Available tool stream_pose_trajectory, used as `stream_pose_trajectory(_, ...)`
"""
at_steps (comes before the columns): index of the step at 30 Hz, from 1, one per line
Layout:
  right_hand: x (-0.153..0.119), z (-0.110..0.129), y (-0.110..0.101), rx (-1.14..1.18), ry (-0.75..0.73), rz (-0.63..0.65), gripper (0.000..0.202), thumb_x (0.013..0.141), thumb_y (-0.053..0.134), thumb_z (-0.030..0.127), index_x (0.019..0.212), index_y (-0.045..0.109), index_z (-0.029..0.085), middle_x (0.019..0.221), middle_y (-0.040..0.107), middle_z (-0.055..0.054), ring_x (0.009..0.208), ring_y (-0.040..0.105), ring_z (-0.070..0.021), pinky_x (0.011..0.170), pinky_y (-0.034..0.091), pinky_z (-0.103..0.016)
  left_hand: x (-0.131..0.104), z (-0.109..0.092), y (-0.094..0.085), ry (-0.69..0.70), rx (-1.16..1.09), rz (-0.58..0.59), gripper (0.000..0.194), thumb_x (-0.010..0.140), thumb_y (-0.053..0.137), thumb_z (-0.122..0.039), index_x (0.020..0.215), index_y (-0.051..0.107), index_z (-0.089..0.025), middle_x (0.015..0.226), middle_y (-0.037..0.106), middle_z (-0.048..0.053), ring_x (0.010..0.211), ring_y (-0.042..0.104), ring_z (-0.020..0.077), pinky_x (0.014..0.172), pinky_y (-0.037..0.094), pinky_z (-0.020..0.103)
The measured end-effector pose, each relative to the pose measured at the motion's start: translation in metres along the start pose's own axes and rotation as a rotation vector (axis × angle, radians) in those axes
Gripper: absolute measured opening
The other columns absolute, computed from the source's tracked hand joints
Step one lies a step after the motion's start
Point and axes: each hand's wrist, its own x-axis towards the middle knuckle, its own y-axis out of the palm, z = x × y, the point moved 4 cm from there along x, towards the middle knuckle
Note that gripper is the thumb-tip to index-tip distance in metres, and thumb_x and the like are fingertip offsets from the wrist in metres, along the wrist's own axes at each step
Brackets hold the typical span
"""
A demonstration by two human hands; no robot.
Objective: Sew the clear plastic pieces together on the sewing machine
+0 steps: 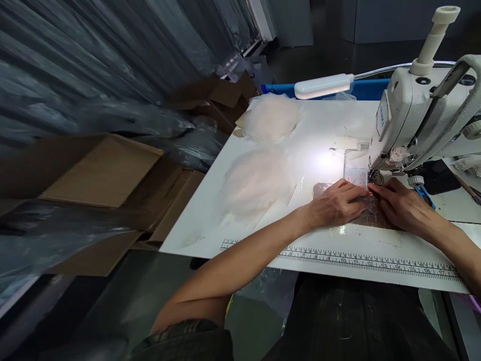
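A piece of thin, sheer pinkish fabric [372, 216] lies at the needle area of a white sewing machine [400, 115]. My left hand [340, 201] rests palm down on it, left of the presser foot [372, 175], fingers laid out toward the right. From the other side, my right hand [400, 204] closes its fingers on the fabric, index fingertip close to the foot. Both sets of fingertips nearly meet just in front of the needle. Beneath my hands, part of the fabric is hidden. A clear plate [355, 163] with red marks sits left of the foot.
Two heaps of sheer pale material, a near pile [259, 183] and a far pile [272, 118], lie on the white table [199, 220]. A printed ruler [338, 258] runs along its front edge. Cardboard boxes [101, 170] stand left; a lamp [323, 86] hangs behind.
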Motion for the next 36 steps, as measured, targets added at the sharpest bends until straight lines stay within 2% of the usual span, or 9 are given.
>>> stream_pose_trajectory(3, -0.008, -0.003, -0.004, 0.086, -0.012, -0.027, 0.044, 0.095, 0.037, 0.023, 0.132, 0.061, 0.018, 0.096, 0.064, -0.013, 0.079, 0.065, -0.0219, 0.072, 0.058, -0.038, 0.0, 0.001, 0.004, -0.011, -0.028, 0.059, 0.02, 0.098, 0.05, -0.017, 0.089, 0.068, -0.018, 0.104, 0.072, 0.006, 0.084, 0.063, 0.0122, 0.075, 0.047, 0.03)
stream_pose_trajectory(5, -0.012, -0.003, -0.004, 0.12, -0.02, -0.065, 0.043, 0.095, 0.039, 0.022, 0.13, 0.063, 0.02, 0.099, 0.064, -0.012, 0.084, 0.065, -0.0209, 0.077, 0.058, -0.038, -0.001, 0.001, 0.005, -0.018, -0.047, 0.061, 0.021, 0.099, 0.05, -0.018, 0.088, 0.067, -0.018, 0.101, 0.072, 0.005, 0.081, 0.064, 0.0116, 0.075, 0.049, 0.03)
stream_pose_trajectory(11, -0.013, 0.0, 0.004, 0.129, -0.012, -0.063, 0.042, 0.094, 0.04, 0.022, 0.127, 0.066, 0.029, 0.097, 0.061, -0.009, 0.081, 0.062, -0.0194, 0.076, 0.058, -0.038, 0.0, 0.001, 0.005, -0.003, -0.08, -0.045, 0.019, 0.099, 0.05, -0.018, 0.09, 0.066, -0.016, 0.097, 0.073, 0.005, 0.085, 0.067, 0.0114, 0.083, 0.056, 0.03)
stream_pose_trajectory(15, -0.013, -0.001, 0.005, 0.1, -0.001, -0.041, 0.042, 0.096, 0.038, 0.026, 0.128, 0.065, 0.026, 0.094, 0.06, -0.01, 0.08, 0.062, -0.0207, 0.076, 0.058, -0.039, -0.001, 0.001, 0.004, 0.002, -0.07, -0.09, 0.017, 0.098, 0.05, -0.016, 0.091, 0.065, -0.016, 0.097, 0.073, 0.004, 0.089, 0.069, 0.0114, 0.094, 0.059, 0.033)
stream_pose_trajectory(22, -0.014, 0.0, 0.005, 0.074, 0.012, -0.041, 0.041, 0.097, 0.038, 0.026, 0.129, 0.064, 0.025, 0.102, 0.061, -0.011, 0.083, 0.063, -0.0207, 0.075, 0.058, -0.037, -0.002, 0.001, 0.006, -0.016, -0.073, -0.089, 0.014, 0.098, 0.051, -0.016, 0.096, 0.065, -0.015, 0.098, 0.073, 0.004, 0.096, 0.069, 0.0131, 0.099, 0.058, 0.037)
stream_pose_trajectory(25, -0.014, 0.001, 0.005, 0.064, 0.013, -0.039, 0.042, 0.096, 0.038, 0.026, 0.129, 0.064, 0.022, 0.102, 0.061, -0.012, 0.082, 0.063, -0.021, 0.075, 0.058, -0.037, 0.001, 0.0, 0.003, -0.013, -0.064, -0.102, 0.016, 0.098, 0.051, -0.016, 0.091, 0.065, -0.015, 0.094, 0.074, 0.003, 0.091, 0.069, 0.0125, 0.093, 0.059, 0.034)
stream_pose_trajectory(29, -0.014, 0.0, 0.008, 0.083, 0.027, -0.034, 0.041, 0.098, 0.039, 0.028, 0.129, 0.064, 0.023, 0.101, 0.06, -0.012, 0.083, 0.063, -0.0217, 0.076, 0.058, -0.039, 0.004, 0.0, 0.002, -0.019, -0.046, -0.042, 0.019, 0.098, 0.053, -0.016, 0.084, 0.066, -0.016, 0.094, 0.074, 0.004, 0.08, 0.067, 0.0117, 0.073, 0.055, 0.029)
stream_pose_trajectory(36, -0.017, -0.004, 0.003, 0.227, 0.089, -0.118, 0.04, 0.097, 0.04, 0.029, 0.128, 0.064, 0.026, 0.099, 0.062, -0.01, 0.088, 0.064, -0.0214, 0.08, 0.057, -0.04, 0.001, 0.002, 0.006, -0.062, -0.055, 0.023, 0.023, 0.099, 0.049, -0.018, 0.088, 0.069, -0.017, 0.094, 0.075, 0.005, 0.081, 0.066, 0.0129, 0.071, 0.053, 0.03)
